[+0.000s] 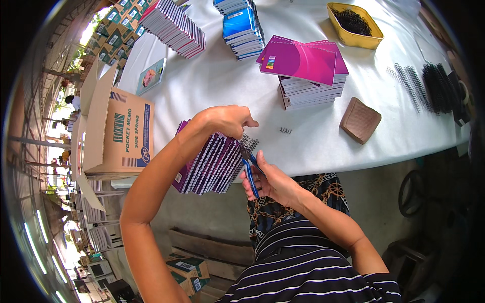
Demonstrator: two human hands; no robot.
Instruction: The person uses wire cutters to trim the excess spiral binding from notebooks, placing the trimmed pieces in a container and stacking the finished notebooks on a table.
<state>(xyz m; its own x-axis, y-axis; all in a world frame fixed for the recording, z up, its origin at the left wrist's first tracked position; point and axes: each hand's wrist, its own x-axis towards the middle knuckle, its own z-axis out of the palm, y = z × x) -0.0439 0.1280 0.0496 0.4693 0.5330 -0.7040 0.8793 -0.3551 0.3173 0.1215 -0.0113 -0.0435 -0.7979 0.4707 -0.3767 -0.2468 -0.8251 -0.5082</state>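
Note:
My right hand (273, 183) is wrapped round blue-handled pliers (251, 174), whose jaws reach the coil ends at the right corner of a pile of purple spiral-bound notebooks (209, 164). The notebooks lie near the table's front edge, rows of coils facing me. Bent over the pile's far side is my left hand (227, 120), closed with one finger sticking out to the right; what its fingers grip is hidden. Loose wire coil ends (251, 142) show beside the plier jaws. A short piece of dark coil (285, 130) lies apart on the white tablecloth (303, 149).
An open carton (124, 129) stands left. Behind are a stack of purple-covered notebooks (308, 63), blue notebooks (240, 28), and another notebook stack (174, 28). A yellow tub (353, 38) of black coils, a brown block (360, 120) and loose coils (434, 88) sit right.

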